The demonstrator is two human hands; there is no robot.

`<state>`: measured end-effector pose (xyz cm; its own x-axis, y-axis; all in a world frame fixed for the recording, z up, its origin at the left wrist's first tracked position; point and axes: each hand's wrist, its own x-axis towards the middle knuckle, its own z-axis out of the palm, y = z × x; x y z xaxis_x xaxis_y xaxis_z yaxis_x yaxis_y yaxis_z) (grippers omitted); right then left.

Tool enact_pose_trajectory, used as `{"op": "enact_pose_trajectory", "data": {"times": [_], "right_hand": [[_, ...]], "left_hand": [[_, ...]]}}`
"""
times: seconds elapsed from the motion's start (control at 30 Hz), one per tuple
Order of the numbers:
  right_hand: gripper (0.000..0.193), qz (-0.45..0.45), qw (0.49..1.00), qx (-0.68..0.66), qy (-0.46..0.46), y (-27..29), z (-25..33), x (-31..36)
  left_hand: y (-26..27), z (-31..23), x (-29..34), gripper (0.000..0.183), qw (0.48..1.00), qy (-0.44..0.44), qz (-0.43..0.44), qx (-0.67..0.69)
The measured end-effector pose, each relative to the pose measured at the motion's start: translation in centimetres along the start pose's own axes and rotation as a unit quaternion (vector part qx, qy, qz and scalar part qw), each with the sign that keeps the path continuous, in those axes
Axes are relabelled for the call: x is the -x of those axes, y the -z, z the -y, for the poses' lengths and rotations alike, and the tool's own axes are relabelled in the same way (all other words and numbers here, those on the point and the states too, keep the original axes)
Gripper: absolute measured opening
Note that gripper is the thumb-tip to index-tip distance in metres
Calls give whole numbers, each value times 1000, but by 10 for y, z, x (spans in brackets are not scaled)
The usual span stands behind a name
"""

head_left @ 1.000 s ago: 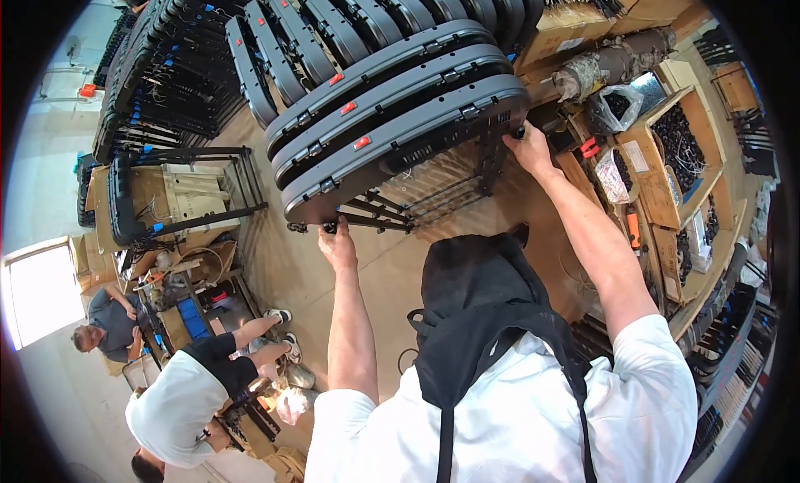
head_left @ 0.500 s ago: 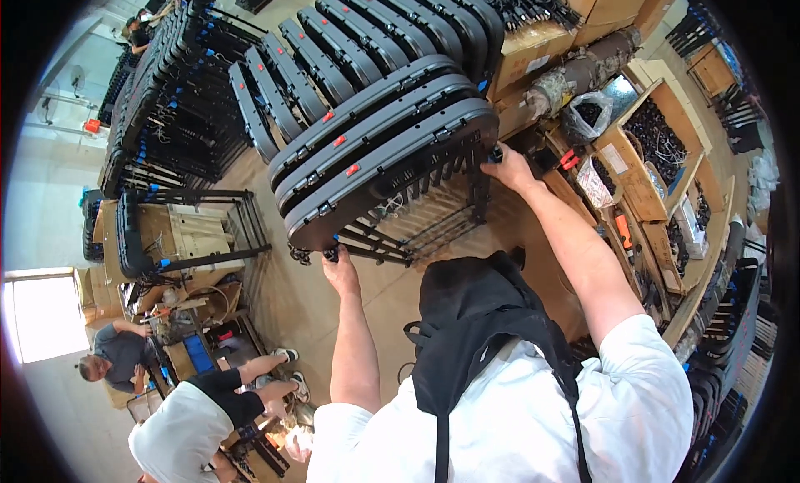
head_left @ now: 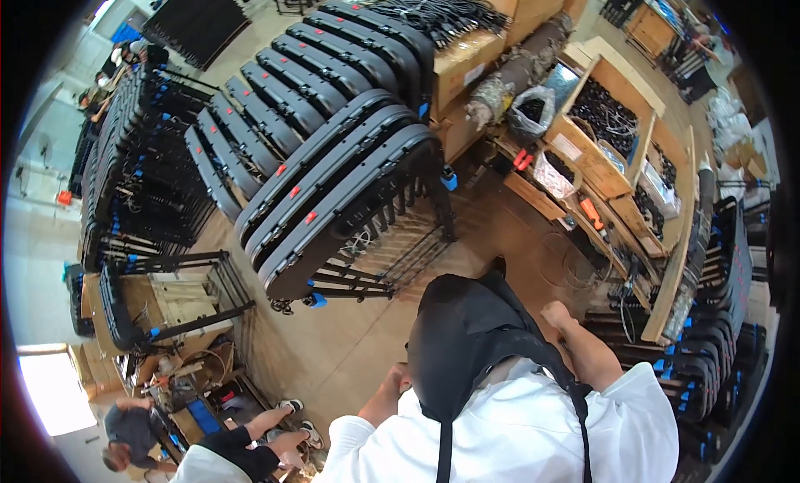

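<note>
A row of black chair frames with red tags stands on its metal legs on the floor ahead of me, blue caps on the feet. Both my hands are off it and drawn back to my body. My right hand is raised beside my black hood, fingers curled in with nothing in them. My left hand hangs low at the hood's left edge, half hidden, and its fingers cannot be made out.
More black chair frames stand in rows behind and to the left. Wooden crates of dark parts and cardboard boxes line the right. Stacked black chairs sit at my right. People crouch at the lower left.
Both hands have let go of the nearest chair frame's edge and pulled back to my body. The view has shifted, and the chair row now sits farther from me.
</note>
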<state>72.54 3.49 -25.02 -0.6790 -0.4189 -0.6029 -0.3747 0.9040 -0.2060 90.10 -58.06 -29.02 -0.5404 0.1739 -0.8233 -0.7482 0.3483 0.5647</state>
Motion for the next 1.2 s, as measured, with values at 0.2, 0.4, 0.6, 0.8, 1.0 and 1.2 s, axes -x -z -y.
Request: {"op": "enact_pose_trajectory", "data": {"times": [0.2, 0.4, 0.6, 0.8, 1.0, 1.2], "right_hand": [[21, 0, 796, -489, -356, -24, 49, 65], [18, -111, 759, -561, -312, 44, 74, 62], [37, -152, 791, -493, -329, 93, 85, 62], [40, -238, 730, -545, -337, 49, 6, 137], [30, -440, 436, -674, -402, 60, -37, 270], [44, -769, 146, -327, -529, 71, -151, 448]], "left_hand": [[61, -62, -51, 27, 767, -131, -46, -627], [58, -212, -110, 45, 950, -62, -193, -239], [1, -245, -103, 30, 949, -207, -52, -232], [-72, -346, -179, 24, 673, -507, 27, -538], [-107, -379, -152, 26, 825, -347, 57, -442], [-191, -462, -153, 30, 934, -163, 77, -309]]}}
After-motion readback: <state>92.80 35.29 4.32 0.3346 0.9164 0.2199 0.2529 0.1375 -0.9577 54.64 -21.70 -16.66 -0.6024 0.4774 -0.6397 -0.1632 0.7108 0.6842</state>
